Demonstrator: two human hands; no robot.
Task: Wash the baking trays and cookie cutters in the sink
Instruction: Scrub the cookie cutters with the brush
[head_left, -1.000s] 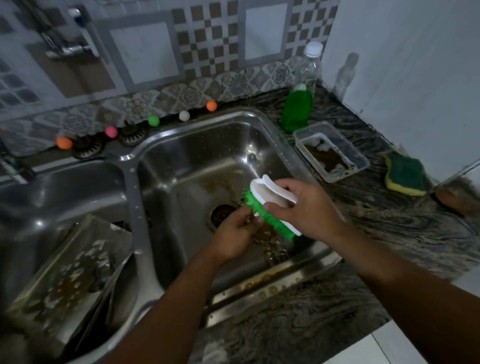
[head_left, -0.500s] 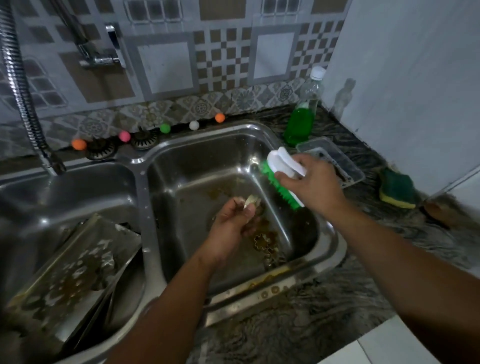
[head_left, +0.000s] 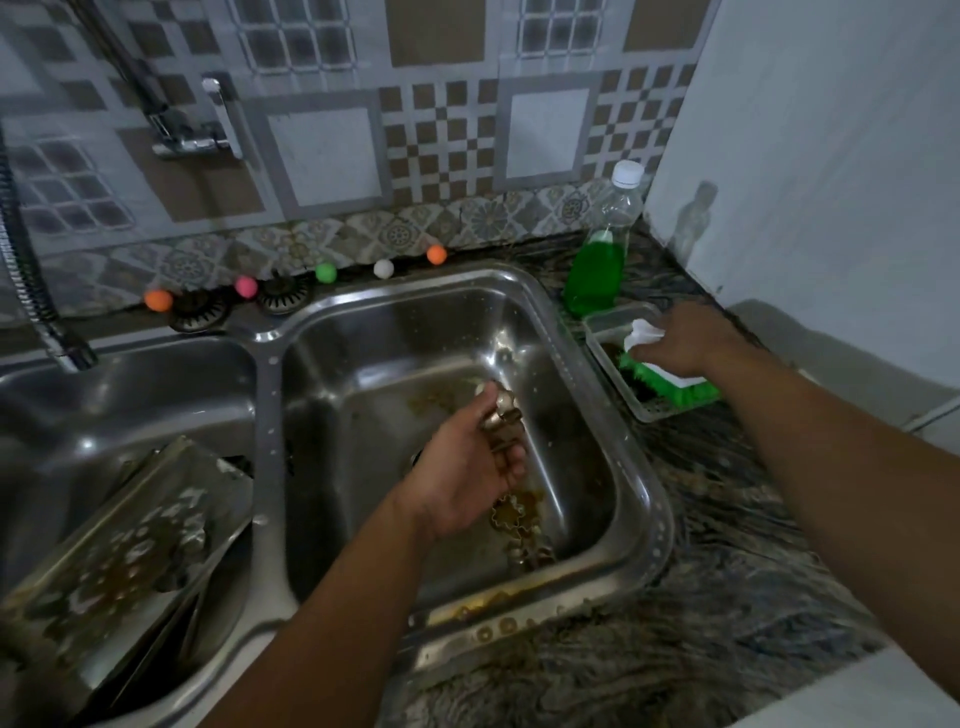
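My left hand (head_left: 467, 467) hovers over the right sink basin (head_left: 644, 499) and grips a small metal cookie cutter (head_left: 503, 410). More cookie cutters (head_left: 514, 517) lie on the dirty basin floor below it. My right hand (head_left: 685, 338) holds the white-and-green scrub brush (head_left: 675, 382) down in the clear plastic container (head_left: 649, 410) on the counter right of the sink. Soiled baking trays (head_left: 119, 545) lean in the left basin (head_left: 130, 395).
A bottle of green dish soap (head_left: 597, 260) stands behind the container by the white wall. Coloured balls (head_left: 325, 272) and two drain strainers (head_left: 283, 296) line the sink's back ledge. The hose tap (head_left: 31, 280) hangs at far left. Dark marbled counter (head_left: 727, 597) surrounds the sink.
My right hand carried the brush from over the right basin rightward into the plastic container. My left hand stayed over the basin with the cutter. The camera tilted up.
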